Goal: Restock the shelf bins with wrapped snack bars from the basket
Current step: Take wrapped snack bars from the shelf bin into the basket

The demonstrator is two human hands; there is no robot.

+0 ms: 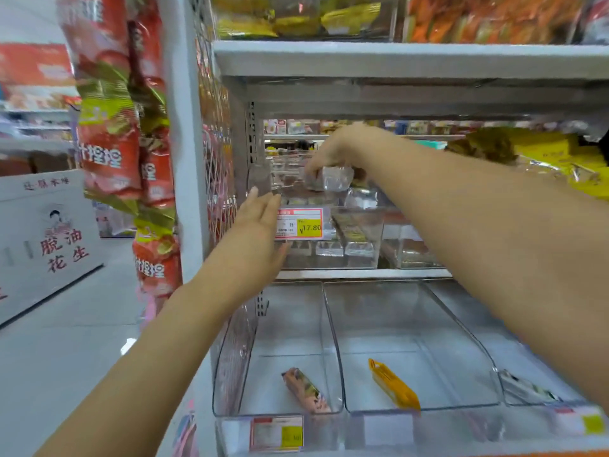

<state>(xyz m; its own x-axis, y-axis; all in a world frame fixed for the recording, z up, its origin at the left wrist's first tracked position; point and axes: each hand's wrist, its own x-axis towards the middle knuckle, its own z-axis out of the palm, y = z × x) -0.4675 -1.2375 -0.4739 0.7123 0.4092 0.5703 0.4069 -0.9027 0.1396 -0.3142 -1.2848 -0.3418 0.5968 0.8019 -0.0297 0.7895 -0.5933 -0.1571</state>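
**Right hand holds a clear-wrapped bar over the middle-shelf bin**

A grey metal shelf unit (395, 59) fills most of the view, with yellow and orange packs on its top level; to its left a white carton (46, 245) printed with red characters stands on the floor, and a strip of red and green snack bags (112, 136) hangs beside the shelf's upright. On the bottom level three clear bins sit side by side: the left bin (296, 324), the middle bin (412, 324) and the right bin (514, 351), each touching its neighbour. On the level above, a smaller clear bin (372, 225) is packed with rows of wrapped bars; yellow bags (543, 153) lie heaped to its right.

Both bare forearms reach in. The right hand (333, 150) hangs over the smaller bin, fingers curled down and clamped on a wrapped snack bar (333, 178) in clear film, just above the bars already stacked there. The left hand (257, 232) is spread flat, fingers straight and close together, holding nothing; it lies against the front left corner of that bin and covers the left edge of the red and yellow price tag (300, 223); whether it touches cannot be told.

Down below, one pink bar (304, 389) lies tilted at the front of the left bin; one orange bar (393, 385) lies tilted in the middle bin; a pale, dark-printed bar (527, 389) rests in the right bin; a second price tag (276, 433) sits under the left bin's front.
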